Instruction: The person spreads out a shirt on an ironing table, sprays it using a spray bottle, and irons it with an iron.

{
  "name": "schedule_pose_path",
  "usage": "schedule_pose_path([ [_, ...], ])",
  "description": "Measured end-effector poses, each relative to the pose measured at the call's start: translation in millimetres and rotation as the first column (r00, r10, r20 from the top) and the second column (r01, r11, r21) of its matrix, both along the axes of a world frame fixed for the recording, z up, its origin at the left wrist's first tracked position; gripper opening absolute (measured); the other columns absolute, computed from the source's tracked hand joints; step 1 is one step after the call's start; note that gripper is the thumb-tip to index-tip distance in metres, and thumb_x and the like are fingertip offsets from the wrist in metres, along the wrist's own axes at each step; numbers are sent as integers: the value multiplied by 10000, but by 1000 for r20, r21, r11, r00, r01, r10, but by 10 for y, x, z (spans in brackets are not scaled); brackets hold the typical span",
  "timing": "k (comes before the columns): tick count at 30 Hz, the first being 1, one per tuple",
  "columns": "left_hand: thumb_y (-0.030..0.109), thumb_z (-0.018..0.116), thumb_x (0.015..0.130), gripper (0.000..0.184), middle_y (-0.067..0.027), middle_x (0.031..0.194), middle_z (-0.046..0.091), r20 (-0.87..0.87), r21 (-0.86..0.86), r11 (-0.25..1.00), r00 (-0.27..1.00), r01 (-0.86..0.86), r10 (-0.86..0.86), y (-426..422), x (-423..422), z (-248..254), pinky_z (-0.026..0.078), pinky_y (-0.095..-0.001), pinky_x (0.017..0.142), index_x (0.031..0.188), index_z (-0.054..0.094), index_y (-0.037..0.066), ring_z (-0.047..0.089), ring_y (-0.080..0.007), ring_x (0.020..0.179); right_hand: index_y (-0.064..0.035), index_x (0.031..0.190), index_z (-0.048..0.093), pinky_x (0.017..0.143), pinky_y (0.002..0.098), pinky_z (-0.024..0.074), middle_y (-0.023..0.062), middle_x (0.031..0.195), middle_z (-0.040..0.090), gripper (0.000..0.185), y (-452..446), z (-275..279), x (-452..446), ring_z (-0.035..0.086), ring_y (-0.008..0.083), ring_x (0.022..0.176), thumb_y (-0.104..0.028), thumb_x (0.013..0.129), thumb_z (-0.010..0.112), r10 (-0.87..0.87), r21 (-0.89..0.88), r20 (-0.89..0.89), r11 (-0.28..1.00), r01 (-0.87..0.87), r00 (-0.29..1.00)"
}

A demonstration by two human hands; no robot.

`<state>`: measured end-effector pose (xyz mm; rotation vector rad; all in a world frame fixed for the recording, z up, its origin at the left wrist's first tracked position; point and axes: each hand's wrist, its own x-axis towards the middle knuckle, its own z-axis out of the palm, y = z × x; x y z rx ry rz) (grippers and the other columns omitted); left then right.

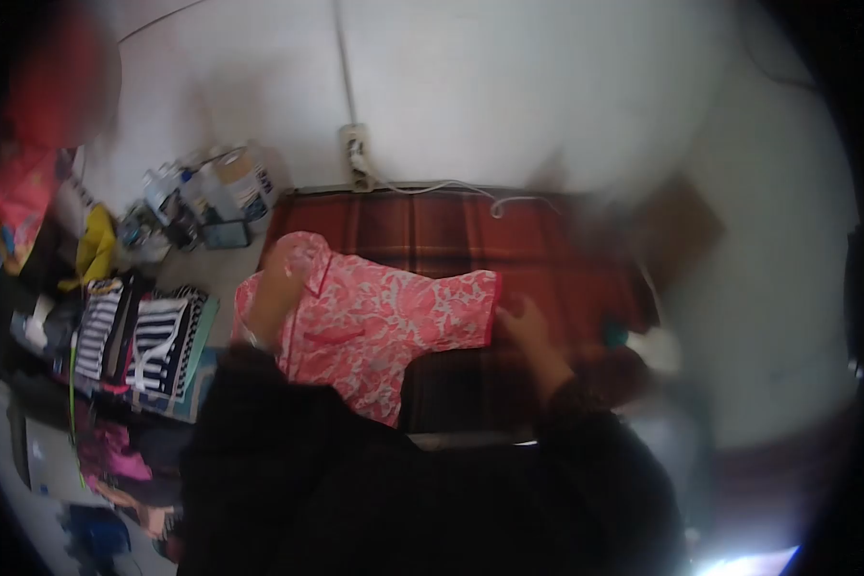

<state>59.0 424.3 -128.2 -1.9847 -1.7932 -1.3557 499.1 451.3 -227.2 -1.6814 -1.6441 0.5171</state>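
Note:
A pink and white patterned garment (374, 302) with a short sleeve and darker pink trim lies spread on a red-brown plaid cloth (538, 240). Over its left part, near the trimmed band, is my left hand (276, 293); its fingers are blurred against the fabric, so their grip cannot be made out. At the hem of the sleeve on the right is my right hand (526, 328), with thumb and fingers apart beside the edge. Dark sleeves cover both my forearms.
Folded striped clothes (158, 336) lie stacked at the left. Behind them stand several bottles (178, 197) and a phone-like dark object (227, 234). A white cord (442, 186) runs from a wall socket (355, 154). A blurred white object with a green tip (653, 348) sits at right.

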Motion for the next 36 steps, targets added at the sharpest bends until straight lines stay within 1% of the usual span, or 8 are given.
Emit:
schedule_pose_path([
  [5,208,595,825,252,-157,970,658,303,-585,777,951,235,-60,-1571,1034,76,476,-393,852,993,665,34,620,-312,950,-22,1056,652,788,400,501,188,1017,656,474,-286,-67,59,644,308,910,-390,765,717,288,-420,104,880,-221,952],
  [9,216,588,805,263,-141,947,637,36,-547,763,921,344,-389,-1612,1451,-550,483,-428,812,990,667,48,608,-293,918,-18,854,678,742,410,502,180,843,671,333,-135,-189,-33,648,335,819,-311,701,716,297,-143,332,954,-264,895],
  [13,240,629,768,253,-137,941,612,-111,-523,840,966,144,-234,-1458,1617,-842,489,-429,804,933,650,49,595,-305,929,-31,799,634,657,403,484,149,743,642,259,-157,-98,-193,616,298,694,-254,704,727,317,10,44,948,-318,947],
  [22,203,627,771,254,-127,981,590,-39,-716,691,983,97,-178,-1277,1739,-845,493,-433,767,966,622,39,591,-310,913,14,787,596,670,358,484,138,815,628,181,-282,-254,-87,600,248,687,-141,755,683,457,170,274,843,-511,846],
  [25,176,545,796,178,-108,916,630,-259,-312,950,964,-17,-68,-1155,1819,-1014,510,-443,689,879,656,65,631,-283,879,13,936,637,727,380,486,142,863,623,234,-228,-166,-106,610,298,785,-166,789,667,457,-47,263,886,-461,850],
  [28,167,533,806,169,-93,879,655,-282,-349,937,953,3,-108,-946,1849,-1097,516,-439,651,815,675,75,653,-280,820,-23,937,603,651,326,496,94,830,607,182,-267,95,-128,607,230,717,-179,847,625,413,-262,-286,834,-486,864],
  [30,168,545,802,170,-99,885,666,-231,-509,860,956,41,-183,-806,1866,-1171,521,-437,663,797,688,77,662,-292,804,-71,904,536,540,263,472,49,764,568,128,-448,416,-167,575,157,631,-192,896,577,106,-363,-792,711,-603,601],
  [36,170,537,820,156,-118,887,638,-199,-518,828,911,214,-360,-916,1557,-881,527,-418,651,865,662,86,651,-296,776,-108,859,484,429,242,429,21,650,543,126,-693,636,-408,511,100,496,-170,902,585,100,-362,-626,841,-402,774],
])
